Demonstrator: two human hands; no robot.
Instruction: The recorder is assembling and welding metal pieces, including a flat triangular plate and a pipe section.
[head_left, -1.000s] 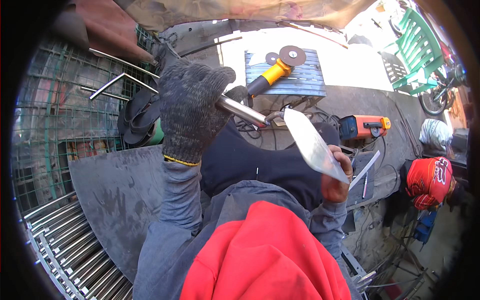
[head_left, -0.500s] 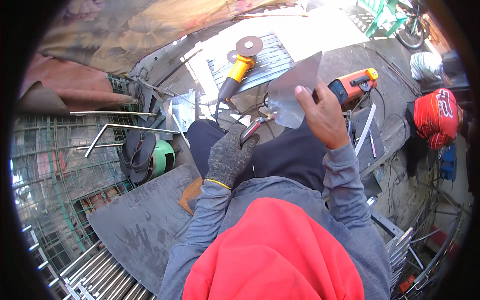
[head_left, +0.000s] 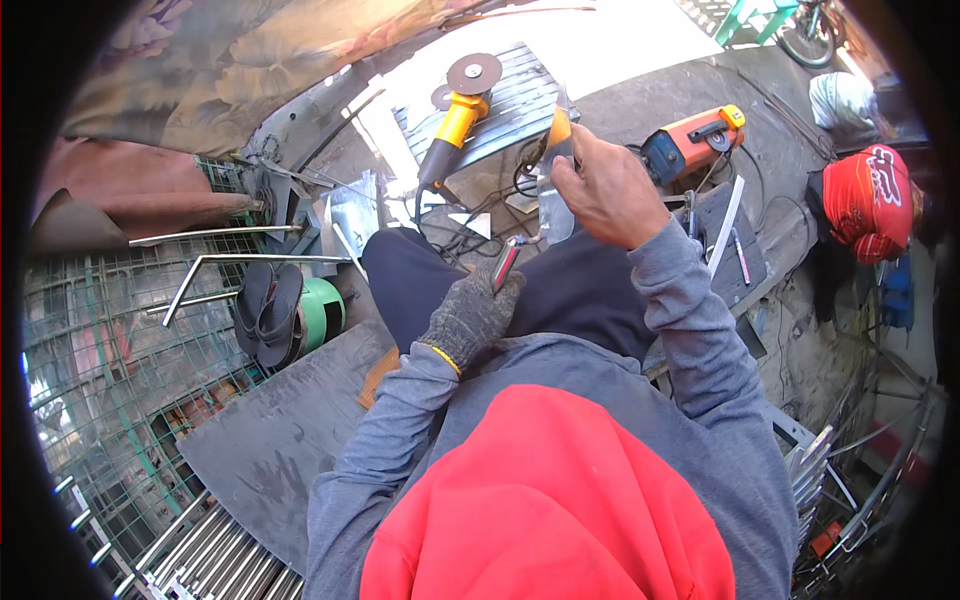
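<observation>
My left hand (head_left: 470,318), in a dark grey knit glove with a yellow cuff edge, is closed around a slim red and silver hand tool (head_left: 508,262) whose exact kind I cannot make out. The tool's head points up toward a thin, shiny metal sheet (head_left: 555,218); whether they touch is unclear. Bare and closed, my right hand (head_left: 612,190) pinches that sheet between thumb and fingers. The sheet stands steeply tilted, so its face shows only as a narrow strip above my thigh. Part of it is hidden behind my fingers.
A yellow and black angle grinder (head_left: 455,125) lies on a slatted metal panel (head_left: 530,85) ahead. An orange machine (head_left: 690,145) sits right of it, among cables. Sandals (head_left: 275,315), a dark plate (head_left: 255,440) and metal tubes (head_left: 225,550) lie left. A person in red (head_left: 870,205) crouches right.
My right hand has turned the sheet from broad face to nearly edge-on and moved slightly left. My left hand, still holding the tool, has shifted slightly right and down.
</observation>
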